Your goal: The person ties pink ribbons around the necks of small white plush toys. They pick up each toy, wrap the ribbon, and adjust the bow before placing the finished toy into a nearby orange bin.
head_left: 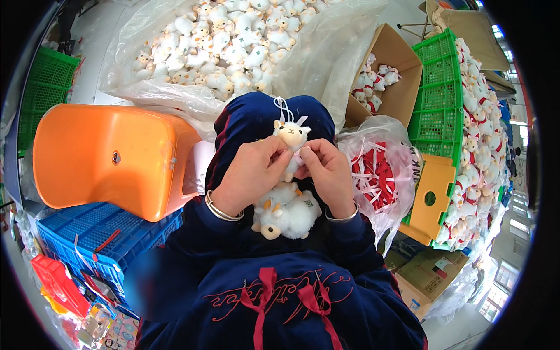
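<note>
A small white plush toy (291, 134) stands upright above my lap, its cream face toward me and a white cord loop (283, 109) at its head. My left hand (255, 172) is closed in a pinch at the toy's neck. From the other side my right hand (328, 174) pinches there too, thumb and finger close to a pale pink ribbon (299, 156). The exact fingertip contact is partly hidden. Just below, more white plush (289, 213) rests on my lap between the wrists, with one brown-nosed head toward the lower left.
Ahead lies a large clear plastic bag (125, 79) of white plush toys. An orange chair (99, 151) stands left, by a blue crate (111, 233). On my right are a bag of red pieces with pale ribbons (376, 175), a cardboard box (402, 55) and a green crate (434, 99).
</note>
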Motion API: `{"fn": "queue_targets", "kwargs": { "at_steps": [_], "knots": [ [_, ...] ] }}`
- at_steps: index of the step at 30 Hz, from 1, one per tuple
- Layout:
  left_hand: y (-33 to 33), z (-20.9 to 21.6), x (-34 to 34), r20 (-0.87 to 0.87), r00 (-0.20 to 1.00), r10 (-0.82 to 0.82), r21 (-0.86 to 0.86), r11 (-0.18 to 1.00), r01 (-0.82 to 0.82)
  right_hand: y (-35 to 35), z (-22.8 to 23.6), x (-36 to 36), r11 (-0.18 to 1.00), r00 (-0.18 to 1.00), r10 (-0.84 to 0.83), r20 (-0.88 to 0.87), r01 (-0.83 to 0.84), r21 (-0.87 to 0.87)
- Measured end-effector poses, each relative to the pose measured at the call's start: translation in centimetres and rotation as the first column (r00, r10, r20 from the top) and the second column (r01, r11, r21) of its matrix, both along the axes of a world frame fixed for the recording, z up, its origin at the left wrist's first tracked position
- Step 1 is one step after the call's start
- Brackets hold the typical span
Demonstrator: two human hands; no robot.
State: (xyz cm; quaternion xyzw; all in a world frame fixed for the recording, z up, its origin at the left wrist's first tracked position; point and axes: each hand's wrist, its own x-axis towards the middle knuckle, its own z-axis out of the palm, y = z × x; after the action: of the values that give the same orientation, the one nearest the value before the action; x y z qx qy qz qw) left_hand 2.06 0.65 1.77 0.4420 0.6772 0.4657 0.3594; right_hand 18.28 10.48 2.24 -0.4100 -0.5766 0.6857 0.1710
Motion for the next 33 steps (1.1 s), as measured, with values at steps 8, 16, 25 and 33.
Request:
{"fn": "queue_targets", "kwargs": {
  "at_steps": [8,16,25,33],
  "knots": [
    [-0.3,0.7,0.0,0.201,0.979,0.044,-0.090,0.996,-0.027,-0.2,-0.5,-0.1,0.997,1.000,0.023,-0.003,-0.023,0.074],
    [-0.2,0.5,-0.1,0.321,0.945,0.066,-0.133,0.991,-0.024,-0.2,-0.2,-0.2,0.998,1.000,0.025,0.011,-0.026,0.062],
    [-0.4,-0.1,0.1,0.436,0.892,0.118,-0.149,0.987,-0.057,-0.2,-0.5,-0.3,0.996,0.998,0.060,-0.021,-0.058,0.068],
    [-0.9,0.0,0.5,0.458,0.877,0.144,-0.174,0.982,-0.070,-1.5,-2.2,-0.3,0.994,0.987,-0.108,-0.118,0.111,0.012]
  ]
}}
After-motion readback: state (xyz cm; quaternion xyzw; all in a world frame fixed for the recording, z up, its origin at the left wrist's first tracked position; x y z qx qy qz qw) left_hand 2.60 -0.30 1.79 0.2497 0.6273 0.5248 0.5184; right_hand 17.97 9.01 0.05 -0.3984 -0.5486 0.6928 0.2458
